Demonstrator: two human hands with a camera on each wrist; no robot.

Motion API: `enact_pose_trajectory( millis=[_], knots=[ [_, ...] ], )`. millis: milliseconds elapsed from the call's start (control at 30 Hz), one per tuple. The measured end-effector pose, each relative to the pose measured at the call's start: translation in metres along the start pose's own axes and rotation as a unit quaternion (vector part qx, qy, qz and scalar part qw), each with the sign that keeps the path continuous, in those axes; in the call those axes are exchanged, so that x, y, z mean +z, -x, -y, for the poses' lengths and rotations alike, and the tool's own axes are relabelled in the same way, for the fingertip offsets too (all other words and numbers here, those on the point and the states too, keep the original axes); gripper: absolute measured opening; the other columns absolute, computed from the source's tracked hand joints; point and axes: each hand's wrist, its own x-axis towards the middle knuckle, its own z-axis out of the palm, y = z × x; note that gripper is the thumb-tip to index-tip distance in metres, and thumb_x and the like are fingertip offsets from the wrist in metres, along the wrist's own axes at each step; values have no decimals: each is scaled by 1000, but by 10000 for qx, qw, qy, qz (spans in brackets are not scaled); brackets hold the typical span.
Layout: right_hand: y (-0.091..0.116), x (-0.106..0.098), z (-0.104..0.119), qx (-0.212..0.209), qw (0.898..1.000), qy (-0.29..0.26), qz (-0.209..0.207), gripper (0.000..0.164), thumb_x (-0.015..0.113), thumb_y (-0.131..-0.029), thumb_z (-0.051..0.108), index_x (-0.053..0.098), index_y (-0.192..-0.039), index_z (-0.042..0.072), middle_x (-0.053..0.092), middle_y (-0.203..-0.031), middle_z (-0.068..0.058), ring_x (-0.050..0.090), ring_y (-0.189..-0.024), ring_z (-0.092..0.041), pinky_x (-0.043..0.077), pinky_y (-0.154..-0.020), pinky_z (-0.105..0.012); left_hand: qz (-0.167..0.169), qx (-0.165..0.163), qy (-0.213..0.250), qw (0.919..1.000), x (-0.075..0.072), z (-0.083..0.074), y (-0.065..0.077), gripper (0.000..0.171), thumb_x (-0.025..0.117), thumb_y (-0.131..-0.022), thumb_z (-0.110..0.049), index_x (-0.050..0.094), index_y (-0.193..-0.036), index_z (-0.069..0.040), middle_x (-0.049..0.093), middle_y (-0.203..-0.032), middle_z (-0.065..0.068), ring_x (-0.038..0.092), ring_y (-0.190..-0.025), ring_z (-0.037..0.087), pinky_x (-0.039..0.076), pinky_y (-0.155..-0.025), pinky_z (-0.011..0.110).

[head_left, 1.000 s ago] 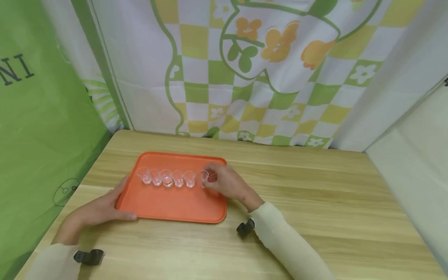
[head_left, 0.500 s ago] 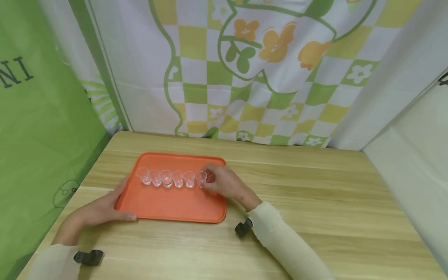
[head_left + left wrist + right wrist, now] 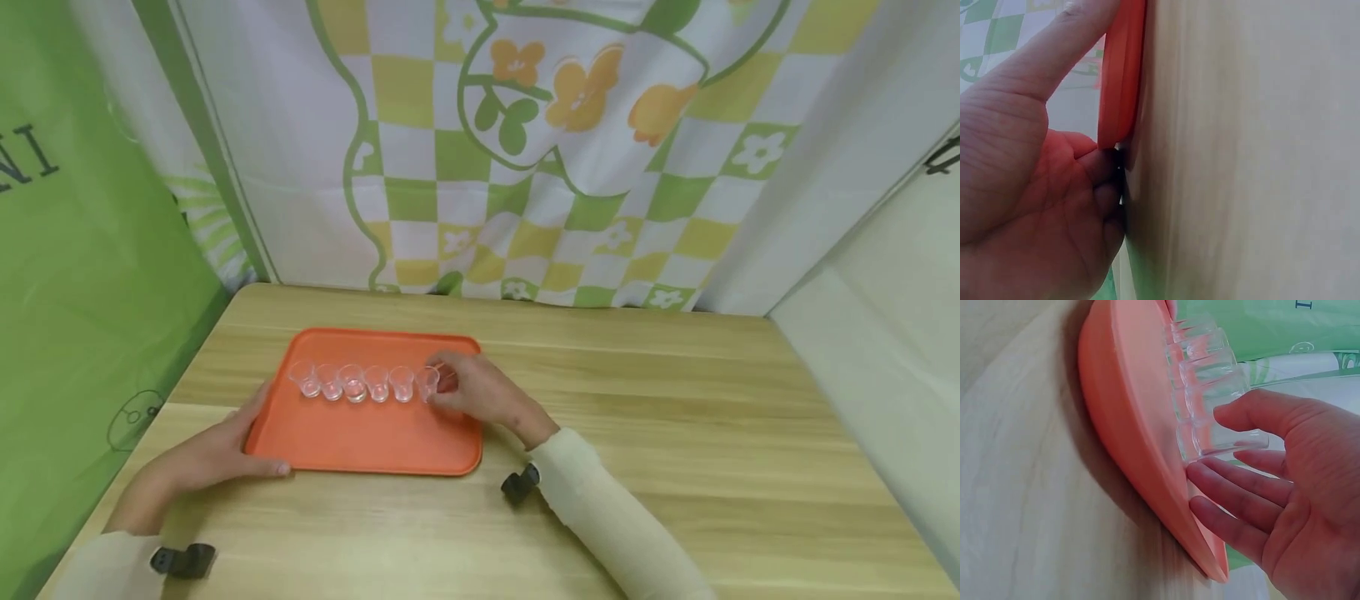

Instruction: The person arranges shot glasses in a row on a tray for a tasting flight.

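On an orange tray stands a row of small clear cups, upright and close together. My right hand pinches the cup at the right end between thumb and index finger. In the right wrist view, that end cup sits on the tray, and the other fingers of the right hand spread low by the tray's rim. My left hand holds the tray's near left corner, thumb along the front edge. The left wrist view shows the hand with its lower fingers bent against the table.
The tray lies on a wooden table that reaches well past it to the right. A patterned curtain hangs behind the table's far edge. A green sheet borders the left side.
The right hand and the end cup have shifted slightly left, narrowing the gap to the neighbouring cup. The left hand stays at the tray corner. The head view has drifted a little.
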Motion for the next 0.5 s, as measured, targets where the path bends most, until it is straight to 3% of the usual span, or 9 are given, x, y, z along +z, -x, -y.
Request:
enact_pose_trajectory(
  millis=[133, 300, 400, 500],
  knots=[
    [2, -6, -2, -135, 9998, 2, 154, 53, 78, -93, 11, 54, -140, 2, 70, -119, -8, 67, -112, -23, 54, -93, -33, 20, -52, -39, 10000, -2, 0, -3, 128, 86, -84, -37, -8, -163, -1, 0, -163, 38, 12, -144, 63, 21, -108, 77],
    [15, -21, -6, -165, 9982, 495, 285, 77, 81, -92, 25, 41, -156, 10, 61, -138, -9, 56, -128, -25, 46, -105, -41, 26, 69, 96, 9999, -4, -4, -3, 127, 86, -85, -35, -9, -161, 4, -4, -163, 38, 5, -147, 59, 14, -115, 69],
    [27, -33, -11, -183, 9967, 744, 267, 83, 80, -92, 34, 37, -159, 13, 54, -147, -11, 49, -135, -27, 40, -110, -44, -143, 258, -85, 9995, -7, -9, -4, 125, 85, -86, -38, -6, -163, 0, -5, -165, 35, 4, -148, 57, 13, -115, 69],
    [38, -43, -18, -364, 9943, 989, 175, 88, 77, -92, 44, 32, -162, 15, 46, -156, -9, 41, -143, -28, 34, -115, -47, -469, 512, -644, 9955, -10, -19, -10, 120, 83, -87, -44, -1, -166, -12, -3, -167, 29, 9, -148, 58, 19, -110, 75]
  ],
)
